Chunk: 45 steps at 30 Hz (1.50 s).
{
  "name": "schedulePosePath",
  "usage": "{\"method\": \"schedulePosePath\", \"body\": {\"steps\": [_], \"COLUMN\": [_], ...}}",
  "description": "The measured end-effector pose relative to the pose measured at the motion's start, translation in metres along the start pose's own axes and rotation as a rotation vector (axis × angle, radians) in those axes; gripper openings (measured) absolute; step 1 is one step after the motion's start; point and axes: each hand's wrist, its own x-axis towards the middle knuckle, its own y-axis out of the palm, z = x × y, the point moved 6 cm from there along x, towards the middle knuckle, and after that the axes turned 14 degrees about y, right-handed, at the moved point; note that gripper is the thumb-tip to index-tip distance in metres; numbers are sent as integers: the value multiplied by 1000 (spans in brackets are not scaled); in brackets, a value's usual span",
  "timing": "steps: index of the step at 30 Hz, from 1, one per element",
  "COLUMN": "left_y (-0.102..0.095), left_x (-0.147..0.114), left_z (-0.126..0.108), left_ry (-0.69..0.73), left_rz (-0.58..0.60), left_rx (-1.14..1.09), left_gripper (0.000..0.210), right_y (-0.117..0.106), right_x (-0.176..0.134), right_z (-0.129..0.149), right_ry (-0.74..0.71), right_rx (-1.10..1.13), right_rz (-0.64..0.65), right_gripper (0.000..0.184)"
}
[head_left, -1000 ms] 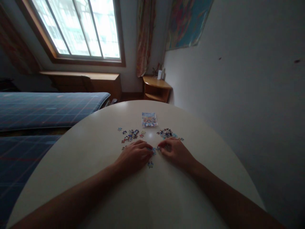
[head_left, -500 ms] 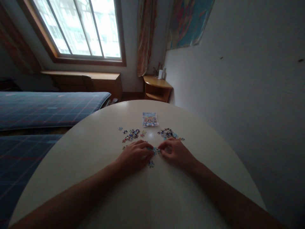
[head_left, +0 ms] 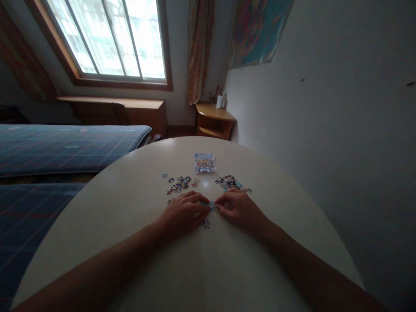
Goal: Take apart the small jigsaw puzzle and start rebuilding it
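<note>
Light-blue joined jigsaw pieces [head_left: 212, 206] lie on the white table between my two hands. My left hand [head_left: 185, 210] is closed on their left side, its fingers covering part of them. From the right, my right hand [head_left: 238, 206] pinches the other edge between thumb and forefinger. Just below the left fingertips is a loose jigsaw piece [head_left: 206, 224]. Beyond the left hand a pile of jigsaw pieces [head_left: 180, 183] is spread out, and a second pile [head_left: 229, 182] sits past the right hand. Which exact piece each hand grips is too small to tell.
A small printed picture sheet [head_left: 205, 163] lies farther back on the round white table [head_left: 260, 260]. To the left stands a bed with a plaid mattress [head_left: 71, 149]. A wooden corner shelf [head_left: 214, 112] is behind the table, and a wall [head_left: 325, 130] runs along the right.
Almost nothing differs. Both hands stay at the joined pieces, with only a very slight shift of the fingers.
</note>
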Motion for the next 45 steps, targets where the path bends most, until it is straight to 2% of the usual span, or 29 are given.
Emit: {"method": "schedulePosePath", "body": {"steps": [13,28,40,45], "left_y": [-1,1,1,-1], "left_x": [2,0,0,1], "left_z": [-2,0,0,0], "left_ry": [-3,3,7,0], "left_rz": [15,-1,-18,-10], "left_rx": [7,23,15,3], "left_gripper": [18,16,14,16], "right_y": [0,2,-2,-2], "right_x": [-2,-1,1,2], "right_z": [-1,-3,-11,-10], "right_ry": [-63,-28,68,53], "right_rx": [-169,-154,-130,-125], "right_rz": [45,41,-16,-25], "right_gripper": [15,13,12,9]}}
